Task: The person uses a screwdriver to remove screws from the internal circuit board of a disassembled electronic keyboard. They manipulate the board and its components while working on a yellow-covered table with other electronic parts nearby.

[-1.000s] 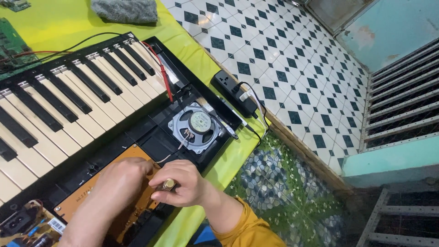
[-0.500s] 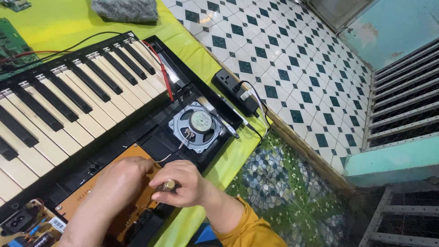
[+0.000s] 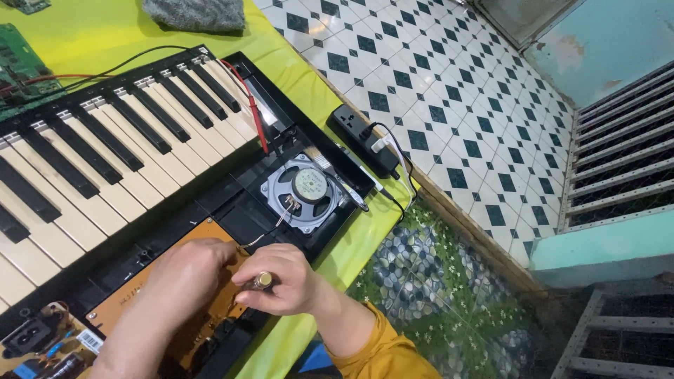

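a big opened-up keyboard (image 3: 105,154) lies slantwise across a yellow-green table (image 3: 295,70), its long row of white and black keys running from the near left corner up toward the far middle. its right end has the cover off, so the black inside shows. in there sits a round grey speaker (image 3: 307,189), and nearer to the person lies a flat orange-brown circuit board (image 3: 203,235), with its long side going the same slanted way as the keys. both hands are down on this board, close together and almost touching. the left hand (image 3: 182,274) comes in from the lower left and lies curled on the board, fingers bent down onto it; i cannot tell if it pinches anything under there. the right hand (image 3: 284,277), with a yellow sleeve behind it, comes from the lower right and is closed around a small tool with a shiny gold-coloured end (image 3: 263,281). the tool sits between the two hands and seems to point down at the board, just under the fingers. so the board is right below the hands, and the speaker is a little further up and away, nearer to the right hand. a black power strip (image 3: 361,140) lies by the table edge, well apart from the hands.
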